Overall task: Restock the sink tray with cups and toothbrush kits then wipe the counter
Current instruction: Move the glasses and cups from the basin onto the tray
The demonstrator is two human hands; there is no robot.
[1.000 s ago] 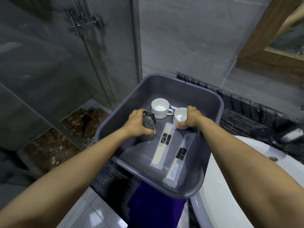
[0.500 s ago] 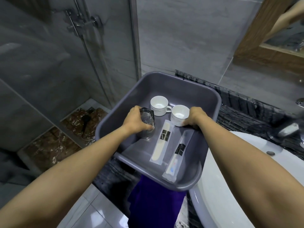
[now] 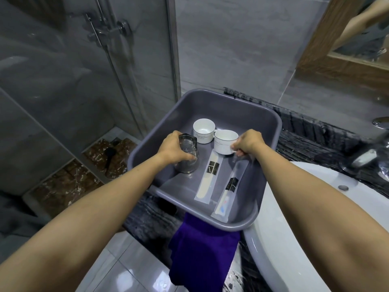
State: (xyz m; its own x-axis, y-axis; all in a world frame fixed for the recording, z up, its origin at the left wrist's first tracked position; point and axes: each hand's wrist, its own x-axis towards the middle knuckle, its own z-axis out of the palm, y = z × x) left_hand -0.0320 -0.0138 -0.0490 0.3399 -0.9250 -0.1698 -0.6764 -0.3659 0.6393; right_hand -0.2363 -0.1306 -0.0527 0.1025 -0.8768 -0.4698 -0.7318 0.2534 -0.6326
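A grey plastic tray [image 3: 221, 106] sits on the dark marble counter beside the sink. My left hand [image 3: 171, 147] grips an upside-down clear glass [image 3: 187, 153] standing on the tray floor at its left side. My right hand [image 3: 249, 142] holds the handle of a white mug [image 3: 224, 142], lifted slightly and tilted. A second white mug [image 3: 203, 130] stands upright behind it. Two wrapped toothbrush kits lie lengthwise in the tray: one [image 3: 207, 178] in the middle, the other [image 3: 230, 189] to its right.
A purple cloth [image 3: 202, 253] hangs over the counter edge below the tray. The white sink basin [image 3: 294, 218] and faucet [image 3: 366, 152] are to the right. A glass shower screen [image 3: 84, 70] stands at left, a wood-framed mirror [image 3: 347, 45] at upper right.
My right hand has shifted from the mug's rim to its handle side and the mug has tipped a little. My left hand keeps its hold on the glass. The camera has shifted slightly.
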